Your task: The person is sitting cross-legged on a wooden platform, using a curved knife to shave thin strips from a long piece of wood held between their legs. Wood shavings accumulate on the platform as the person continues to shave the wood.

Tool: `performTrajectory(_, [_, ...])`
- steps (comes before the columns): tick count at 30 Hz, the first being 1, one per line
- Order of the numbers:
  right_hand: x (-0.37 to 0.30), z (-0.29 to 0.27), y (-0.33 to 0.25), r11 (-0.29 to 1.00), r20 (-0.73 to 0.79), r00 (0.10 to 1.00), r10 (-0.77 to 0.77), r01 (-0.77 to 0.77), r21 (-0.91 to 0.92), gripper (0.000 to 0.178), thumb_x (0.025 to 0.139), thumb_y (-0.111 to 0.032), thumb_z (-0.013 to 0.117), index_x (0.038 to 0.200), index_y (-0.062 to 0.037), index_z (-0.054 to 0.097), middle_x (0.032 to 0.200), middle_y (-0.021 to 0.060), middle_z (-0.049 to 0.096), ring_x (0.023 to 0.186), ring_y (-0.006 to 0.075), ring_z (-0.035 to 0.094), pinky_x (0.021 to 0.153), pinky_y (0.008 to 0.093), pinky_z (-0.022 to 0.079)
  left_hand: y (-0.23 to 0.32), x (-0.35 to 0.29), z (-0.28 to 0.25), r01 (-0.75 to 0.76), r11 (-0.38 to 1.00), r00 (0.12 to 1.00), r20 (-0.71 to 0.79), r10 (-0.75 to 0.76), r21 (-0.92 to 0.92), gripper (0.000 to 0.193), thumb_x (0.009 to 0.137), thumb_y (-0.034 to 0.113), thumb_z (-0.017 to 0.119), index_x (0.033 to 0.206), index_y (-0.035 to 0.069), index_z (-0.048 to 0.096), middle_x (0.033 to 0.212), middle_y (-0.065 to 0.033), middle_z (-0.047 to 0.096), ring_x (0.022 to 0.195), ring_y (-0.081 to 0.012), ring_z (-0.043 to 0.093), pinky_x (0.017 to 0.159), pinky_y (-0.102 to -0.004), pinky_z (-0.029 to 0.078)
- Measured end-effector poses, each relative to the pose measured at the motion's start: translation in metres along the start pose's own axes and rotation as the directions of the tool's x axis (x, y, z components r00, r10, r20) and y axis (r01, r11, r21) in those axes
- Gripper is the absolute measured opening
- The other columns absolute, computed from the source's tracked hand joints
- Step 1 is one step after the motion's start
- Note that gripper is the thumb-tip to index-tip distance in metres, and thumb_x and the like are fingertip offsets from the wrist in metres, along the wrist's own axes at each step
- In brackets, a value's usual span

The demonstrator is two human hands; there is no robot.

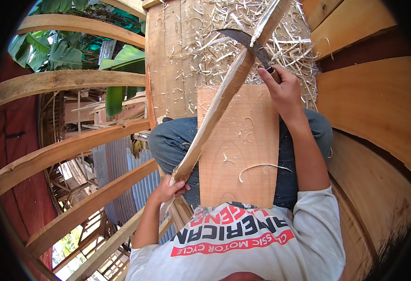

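I've got 2 hands in view. Left hand (169,188) – fingers curled snugly round the near end of the wood strip (219,110). Right hand (284,91) – closed on the handle of the curved knife (261,54), blade lying across the strip's upper part; can't tell from here how deep it bites. Strip slants from lower left to upper right over 1 flat board (240,145) on the lap. Shavings (304,70) litter the plank floor (170,56) beyond.
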State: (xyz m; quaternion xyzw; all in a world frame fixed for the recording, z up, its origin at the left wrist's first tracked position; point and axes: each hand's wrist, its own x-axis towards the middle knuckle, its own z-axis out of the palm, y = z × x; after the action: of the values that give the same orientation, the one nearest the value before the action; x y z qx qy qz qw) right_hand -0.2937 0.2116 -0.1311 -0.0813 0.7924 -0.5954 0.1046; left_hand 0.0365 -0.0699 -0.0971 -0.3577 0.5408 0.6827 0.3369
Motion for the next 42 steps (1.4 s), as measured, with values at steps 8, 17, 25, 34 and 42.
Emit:
performTrajectory(8, [-0.004, 0.002, -0.008, 0.985, -0.076, 0.994, -0.08, 0.067, -0.159, 0.034, 0.091, -0.032, 0.07, 0.08, 0.0008, 0.066, 0.054, 0.0024, 0.049, 0.049, 0.0099, 0.039, 0.048, 0.0298, 0.036, 0.0, 0.001, -0.001, -0.028, 1.0, 0.999, 0.03, 0.028, 0.003, 0.028, 0.094, 0.024, 0.06, 0.102, -0.003, 0.053, 0.079, -0.0097, 0.061, 0.058, -0.0091, 0.044, 0.05, -0.0256, 0.036])
performTrajectory(17, [-0.003, -0.025, -0.012, 0.631, 0.559, 0.758, 0.336, -0.622, 0.464, 0.038, 0.1, -0.045, 0.051, 0.085, -0.0095, 0.051, 0.052, -0.0061, 0.039, 0.034, 0.0016, 0.034, 0.029, 0.0191, 0.025, -0.002, -0.002, 0.001, -0.017, 0.995, 1.0, -0.014, 0.018, 0.098, 0.03, 0.093, 0.025, 0.061, 0.091, -0.005, 0.06, 0.062, -0.0011, 0.048, 0.054, -0.0094, 0.042, 0.05, -0.0255, 0.034])
performTrajectory(25, [0.001, -0.003, 0.01, 0.956, 0.074, 0.995, 0.074, -0.092, 0.277, 0.039, 0.094, -0.036, 0.065, 0.074, -0.0026, 0.063, 0.053, -0.0032, 0.046, 0.046, 0.0044, 0.04, 0.043, 0.0245, 0.033, -0.002, 0.002, 0.003, -0.045, 0.997, 0.999, -0.008, 0.045, 0.065, 0.028, 0.094, 0.024, 0.06, 0.09, -0.004, 0.059, 0.064, -0.0024, 0.051, 0.055, -0.0093, 0.043, 0.05, -0.0256, 0.035])
performTrajectory(34, [0.0, -0.013, -0.011, 0.743, 0.455, 0.835, 0.311, -0.512, 0.431, 0.039, 0.097, -0.04, 0.059, 0.076, -0.0078, 0.055, 0.052, -0.0056, 0.043, 0.038, 0.0034, 0.038, 0.034, 0.0213, 0.031, -0.003, 0.0, 0.0, -0.041, 0.998, 0.999, -0.006, 0.041, 0.053, 0.029, 0.094, 0.024, 0.061, 0.089, -0.004, 0.061, 0.064, -0.0023, 0.051, 0.055, -0.0096, 0.043, 0.05, -0.0262, 0.035])
performTrajectory(42, [0.002, -0.006, 0.001, 0.919, 0.052, 0.996, 0.079, -0.093, 0.383, 0.039, 0.099, -0.039, 0.056, 0.077, -0.0063, 0.057, 0.051, -0.0027, 0.046, 0.032, 0.0031, 0.034, 0.03, 0.0206, 0.024, -0.003, -0.001, 0.001, -0.035, 0.985, 0.999, -0.029, 0.04, 0.169, 0.033, 0.093, 0.026, 0.061, 0.086, -0.006, 0.064, 0.06, -0.001, 0.049, 0.053, -0.0102, 0.045, 0.05, -0.0264, 0.036])
